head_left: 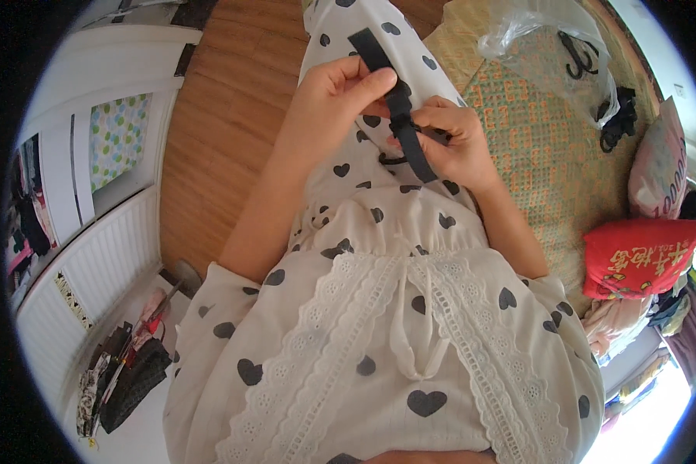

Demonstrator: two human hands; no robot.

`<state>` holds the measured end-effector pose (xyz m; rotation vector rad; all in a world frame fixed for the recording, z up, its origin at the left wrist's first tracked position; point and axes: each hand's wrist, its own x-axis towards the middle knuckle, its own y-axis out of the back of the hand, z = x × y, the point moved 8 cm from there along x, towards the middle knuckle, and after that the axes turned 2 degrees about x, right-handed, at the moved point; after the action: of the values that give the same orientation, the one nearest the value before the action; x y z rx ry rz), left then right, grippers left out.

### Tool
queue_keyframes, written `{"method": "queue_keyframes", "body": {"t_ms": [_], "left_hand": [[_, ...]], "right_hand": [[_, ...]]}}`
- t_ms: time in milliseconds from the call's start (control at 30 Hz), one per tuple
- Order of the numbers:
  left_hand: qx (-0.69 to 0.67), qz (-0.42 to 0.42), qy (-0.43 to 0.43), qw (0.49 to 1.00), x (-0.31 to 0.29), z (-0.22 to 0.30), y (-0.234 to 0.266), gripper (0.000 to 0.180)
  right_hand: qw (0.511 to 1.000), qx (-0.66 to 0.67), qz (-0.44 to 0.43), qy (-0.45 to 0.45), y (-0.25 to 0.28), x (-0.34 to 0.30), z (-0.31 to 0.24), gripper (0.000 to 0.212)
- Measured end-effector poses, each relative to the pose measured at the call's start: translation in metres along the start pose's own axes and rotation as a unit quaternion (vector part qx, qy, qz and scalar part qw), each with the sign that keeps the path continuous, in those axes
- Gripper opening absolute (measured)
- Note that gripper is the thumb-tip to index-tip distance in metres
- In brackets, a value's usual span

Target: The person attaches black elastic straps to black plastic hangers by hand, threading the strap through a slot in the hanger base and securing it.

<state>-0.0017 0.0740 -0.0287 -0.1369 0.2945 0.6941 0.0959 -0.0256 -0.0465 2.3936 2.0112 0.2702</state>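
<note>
A black strap (417, 156) with a small dark buckle (400, 122) on it hangs between my two hands above my lap. My left hand (325, 108) pinches the strap's upper part between thumb and fingers, and its wide flat end sticks out beyond them. My right hand (460, 147) is closed at the buckle, fingertips on its side, while the strap's lower end dangles down past it. Just below, a black curved piece (393, 160) shows against the white dress with black hearts (340, 201); whether it joins the strap I cannot tell.
At my right lies a green-orange woven mat (526, 147). On it are a clear plastic bag (510, 39) with black hooks (576, 56) and black straps (620, 120). A red cushion (638, 259) and a pink one (657, 170) are farther right. White furniture (93, 247) stands left beside the wooden floor (224, 116).
</note>
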Motion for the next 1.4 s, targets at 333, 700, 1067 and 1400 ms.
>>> {"method": "queue_keyframes", "body": {"t_ms": [333,700,1067,1400], "left_hand": [[-0.020,-0.050,0.019,0.998,-0.005,-0.009,-0.005,0.019],[0.027,0.026,-0.025,0.999,-0.004,-0.004,0.000,0.017],[-0.039,-0.122,0.003,0.992,-0.014,-0.004,-0.018,0.043],[-0.123,-0.039,0.024,0.991,-0.011,-0.019,-0.028,0.060]], "right_hand": [[0.998,-0.053,0.030,-0.016,0.006,0.000,-0.004,0.019],[0.913,-0.267,0.149,0.269,0.006,-0.010,-0.060,0.031],[0.969,-0.085,0.190,0.137,0.022,-0.002,-0.054,0.018],[0.952,0.102,0.271,-0.098,0.033,-0.006,-0.008,0.015]]}}
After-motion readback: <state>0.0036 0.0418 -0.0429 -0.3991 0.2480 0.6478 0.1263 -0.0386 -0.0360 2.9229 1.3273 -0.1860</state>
